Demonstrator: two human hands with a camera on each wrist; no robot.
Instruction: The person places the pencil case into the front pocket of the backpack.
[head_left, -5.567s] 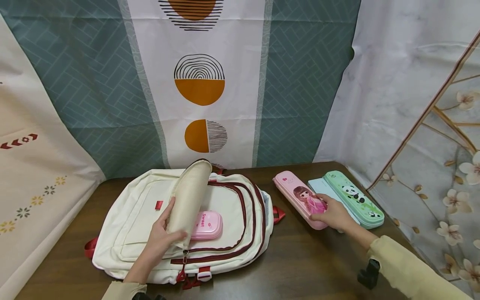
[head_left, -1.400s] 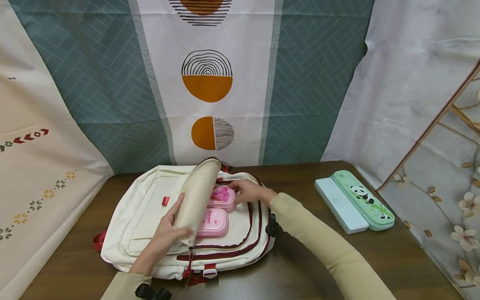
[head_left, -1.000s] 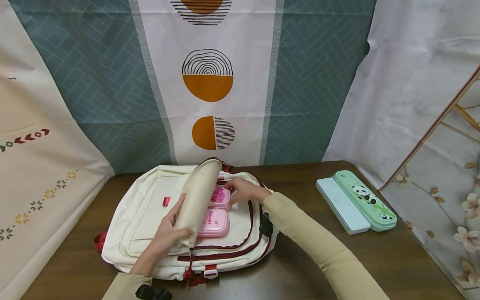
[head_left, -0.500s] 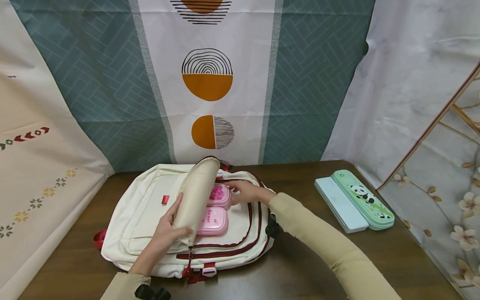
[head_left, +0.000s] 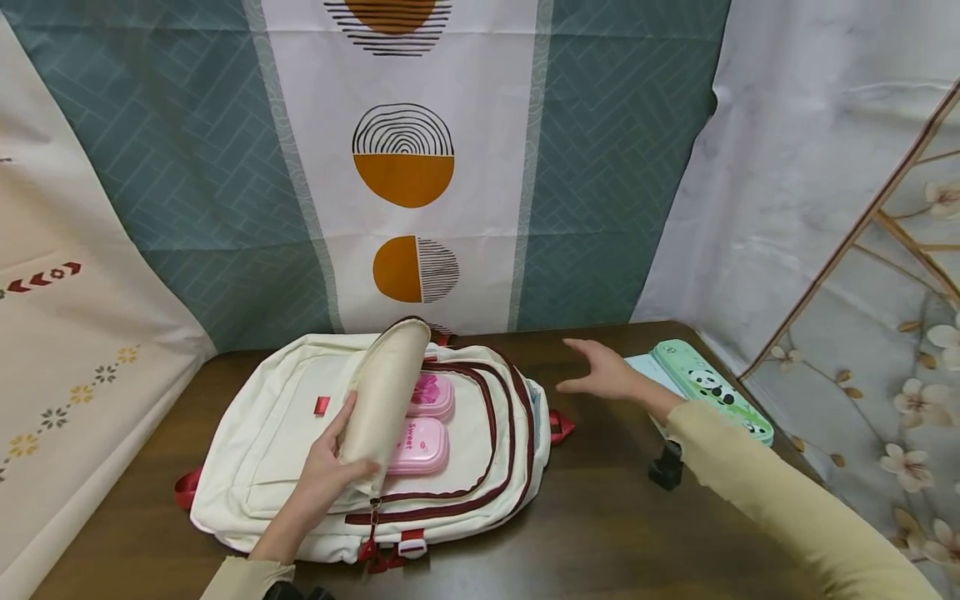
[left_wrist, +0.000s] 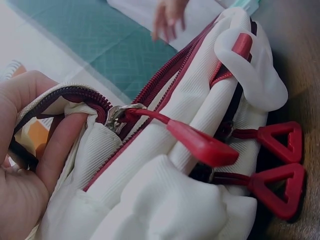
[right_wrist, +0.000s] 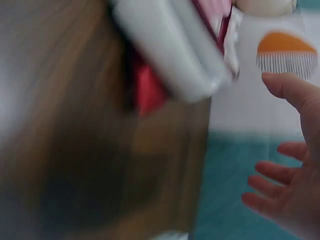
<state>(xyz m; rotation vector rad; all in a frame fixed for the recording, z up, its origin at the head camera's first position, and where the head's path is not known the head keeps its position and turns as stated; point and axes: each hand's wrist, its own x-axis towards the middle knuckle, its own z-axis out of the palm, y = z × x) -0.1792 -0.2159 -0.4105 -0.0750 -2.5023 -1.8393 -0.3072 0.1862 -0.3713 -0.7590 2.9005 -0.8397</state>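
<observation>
A white backpack [head_left: 277, 433] with dark red zips lies on the table, its front pocket unzipped. My left hand [head_left: 326, 467] holds the pocket flap [head_left: 386, 392] folded back, the thumb on one side and fingers on the other; the left wrist view shows the flap's zipped edge in that hand [left_wrist: 35, 165]. Two pink pencil cases stick out from under the flap: one marked "Sweet" [head_left: 420, 446] and one with a pink dress print [head_left: 432, 397]. My right hand [head_left: 606, 373] is in the air right of the backpack, fingers spread, holding nothing.
At the table's right end lie a green panda pencil case [head_left: 712, 392] and a pale blue case [head_left: 654, 368], the latter partly behind my right arm. Red zip pulls [left_wrist: 200, 142] hang at the backpack's near side. Patterned cloths hang behind the table [head_left: 600, 500].
The pink girl-print case went from the table into the backpack pocket. My right hand has since let go of it and moved right. The left hand still holds the flap.
</observation>
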